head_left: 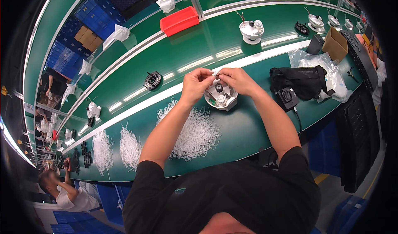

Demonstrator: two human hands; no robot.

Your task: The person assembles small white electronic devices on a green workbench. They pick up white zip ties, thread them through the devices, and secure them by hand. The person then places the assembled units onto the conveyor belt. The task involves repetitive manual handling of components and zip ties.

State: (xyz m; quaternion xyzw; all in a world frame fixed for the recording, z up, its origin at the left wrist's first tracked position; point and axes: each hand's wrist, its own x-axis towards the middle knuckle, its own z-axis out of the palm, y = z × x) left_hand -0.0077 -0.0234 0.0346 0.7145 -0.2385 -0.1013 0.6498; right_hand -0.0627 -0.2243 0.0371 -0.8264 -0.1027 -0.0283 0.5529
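At the near edge of the green belt, a white round appliance housing (228,104) sits open side up, with a dark cylindrical part and a round white part inside. Over its far rim, my left hand (196,84) and my right hand (238,80) meet with fingertips pinched close together. A small whitish piece, perhaps wire ends or a cable tie, shows between them, too small to name. Left of the housing, partly behind my left forearm, spreads a tangled heap of thin white looped strips (195,132) resembling cable ties.
Two bundles of white strips (102,151) lie farther left. A black ring-shaped part (153,80), a red bin (179,21) and another white housing (251,30) stand beyond. On the right are a black pouch (299,82), a small black device (287,97) and a cardboard box (335,44).
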